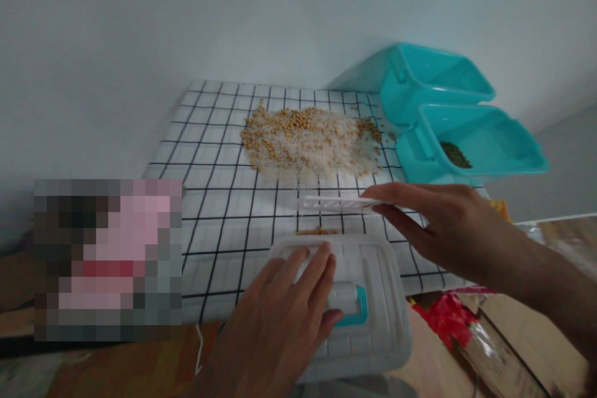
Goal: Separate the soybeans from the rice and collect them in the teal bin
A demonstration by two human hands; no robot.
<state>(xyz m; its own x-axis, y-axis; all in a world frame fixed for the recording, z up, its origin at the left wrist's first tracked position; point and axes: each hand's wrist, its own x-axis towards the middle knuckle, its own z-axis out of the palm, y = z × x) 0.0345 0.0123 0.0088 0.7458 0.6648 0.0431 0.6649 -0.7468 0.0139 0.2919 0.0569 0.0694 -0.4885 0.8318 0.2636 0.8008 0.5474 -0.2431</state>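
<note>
My left hand (pixel 280 317) lies flat, fingers stretched out, on the lid of a white plastic box (pixel 373 317) with a teal latch at the table's near edge. My right hand (pixel 438 224) reaches in from the right and pinches a flat white plastic strip (pixel 336 203) held level above the table, between the box and the pile. Beyond the strip lies a pile of white rice mixed with yellow beans and some green beans (pixel 310 143) on the black-grid white tablecloth (pixel 219 211). A few yellow beans (pixel 317 231) lie just in front of the box.
Two teal plastic bins stand at the right back of the table: the far one (pixel 420 78) looks empty, the near one (pixel 485 143) holds a small heap of green beans. A red wrapper (pixel 445 317) lies below the table's right edge. A wall rises behind.
</note>
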